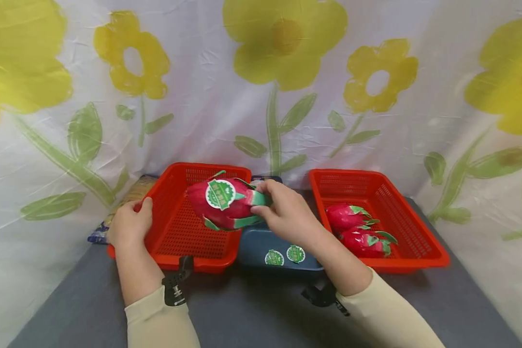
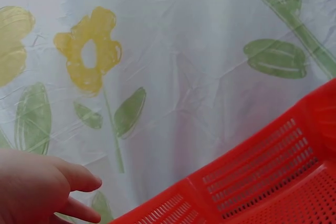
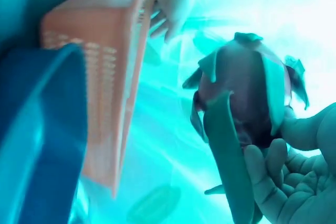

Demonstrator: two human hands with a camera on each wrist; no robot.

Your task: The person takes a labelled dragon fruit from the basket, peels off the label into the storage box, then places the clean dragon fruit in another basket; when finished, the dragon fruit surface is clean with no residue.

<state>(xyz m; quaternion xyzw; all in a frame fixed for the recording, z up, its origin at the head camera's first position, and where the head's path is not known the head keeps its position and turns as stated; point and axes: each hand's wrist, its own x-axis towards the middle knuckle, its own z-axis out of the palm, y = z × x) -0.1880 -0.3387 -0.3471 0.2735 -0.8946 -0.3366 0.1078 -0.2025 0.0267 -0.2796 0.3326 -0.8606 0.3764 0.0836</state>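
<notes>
By its leafy end, my right hand (image 1: pixel 287 210) grips a pink dragon fruit (image 1: pixel 240 207) with a round green-and-white sticker. The fruit is held up over the right side of the left red basket (image 1: pixel 169 261), whose visible floor holds nothing. In the right wrist view the dragon fruit (image 3: pixel 244 87) points away from the fingers, its green scales curling outward. At that basket's left rim is my left hand (image 1: pixel 130 224). The left wrist view shows this hand (image 2: pixel 42 187) with thumb and fingers loosely extended beside the rim, holding nothing.
A dark blue tray (image 1: pixel 254 246) with two loose round stickers (image 1: pixel 274 257) on it stands between the baskets. Two dragon fruits (image 1: pixel 345 217) lie in the right red basket (image 1: pixel 411 263). Behind the left basket is a printed packet (image 1: pixel 102 232). A flowered curtain (image 1: pixel 200 121) hangs behind the grey table.
</notes>
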